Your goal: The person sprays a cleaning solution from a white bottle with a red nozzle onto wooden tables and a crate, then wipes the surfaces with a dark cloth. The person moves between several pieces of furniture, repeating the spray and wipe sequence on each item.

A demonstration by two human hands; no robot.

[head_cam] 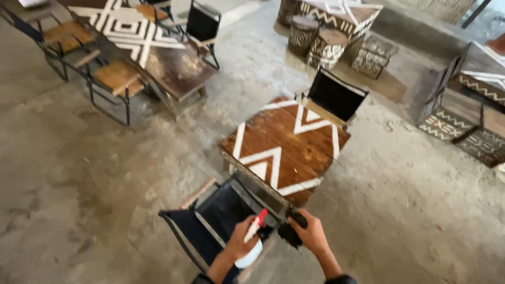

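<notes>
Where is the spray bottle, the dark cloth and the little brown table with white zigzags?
spray bottle [250, 254], head view, on its white body under the red nozzle.
dark cloth [290, 233], head view, on the bunched middle.
brown table [287, 146], head view, on its painted top.

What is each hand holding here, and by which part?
The left hand grips a white spray bottle with a red nozzle around its neck. The right hand clutches a bunched dark cloth.

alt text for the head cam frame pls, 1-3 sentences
Seen from above, a person's left hand holds a white spray bottle with a red nozzle and the right hand grips a dark cloth against a black-seated metal chair. Ahead stands a square brown wooden table with white zigzags on a concrete floor.
</notes>
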